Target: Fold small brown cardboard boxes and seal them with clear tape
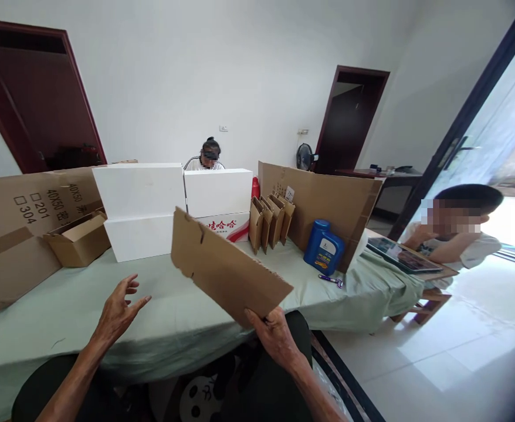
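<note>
My right hand [275, 335] grips the lower edge of a flat brown cardboard piece [226, 266], thumb on its near face. The piece is held tilted above the table's front edge, its far corner rising in front of the white boxes. My left hand [119, 308] hovers over the green tablecloth [165, 305], fingers apart and holding nothing. It is left of the cardboard and does not touch it. What my right fingers do behind the cardboard is hidden.
White boxes [141, 190] stand stacked at the back, beside folded cardboard pieces [271, 220]. Right of these are a blue bottle [323, 249], a purple-handled peeler [330, 281] and a large cardboard panel [319, 199]. Open cardboard boxes [79, 237] stand left. One person sits behind, another at right near a tablet [402, 255].
</note>
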Demonstrator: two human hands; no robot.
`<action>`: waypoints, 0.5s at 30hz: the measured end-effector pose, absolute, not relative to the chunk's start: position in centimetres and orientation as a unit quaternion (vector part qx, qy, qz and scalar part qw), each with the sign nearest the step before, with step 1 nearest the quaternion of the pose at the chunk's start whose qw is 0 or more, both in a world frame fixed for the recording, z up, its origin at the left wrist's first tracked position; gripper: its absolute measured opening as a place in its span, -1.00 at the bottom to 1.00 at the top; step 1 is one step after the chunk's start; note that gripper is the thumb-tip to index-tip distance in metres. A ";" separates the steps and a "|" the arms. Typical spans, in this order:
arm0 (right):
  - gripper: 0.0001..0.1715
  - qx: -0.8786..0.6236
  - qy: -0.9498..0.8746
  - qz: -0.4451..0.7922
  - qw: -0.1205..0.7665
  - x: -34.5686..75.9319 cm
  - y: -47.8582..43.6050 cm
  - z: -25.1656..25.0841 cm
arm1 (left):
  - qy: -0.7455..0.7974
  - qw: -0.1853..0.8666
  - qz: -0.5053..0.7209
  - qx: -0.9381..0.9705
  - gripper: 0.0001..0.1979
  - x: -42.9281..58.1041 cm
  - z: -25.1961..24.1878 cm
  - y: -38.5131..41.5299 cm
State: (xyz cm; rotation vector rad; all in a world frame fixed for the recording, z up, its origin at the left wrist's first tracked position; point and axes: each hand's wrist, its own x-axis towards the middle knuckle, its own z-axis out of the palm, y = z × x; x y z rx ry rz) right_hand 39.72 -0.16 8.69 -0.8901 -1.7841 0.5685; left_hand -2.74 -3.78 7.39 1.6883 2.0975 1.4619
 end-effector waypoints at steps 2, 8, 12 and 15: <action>-0.38 -0.396 -0.717 0.203 0.536 41.2 0.0 9.0 | 0.687 0.049 0.456 0.563 -0.23 -3.3 5.9 -3.7; -0.39 -0.490 -0.628 0.081 0.599 45.9 1.5 9.9 | 0.710 0.082 0.405 0.570 -0.39 -4.8 1.3 -3.6; -0.38 -0.543 -0.572 0.008 0.615 48.7 3.0 9.8 | 0.722 0.096 0.389 0.564 -0.44 -5.0 -0.6 -3.8; -0.33 -0.576 -0.559 -0.031 0.596 49.9 4.0 9.2 | 0.728 0.111 0.385 0.557 -0.45 -4.9 -1.5 -3.9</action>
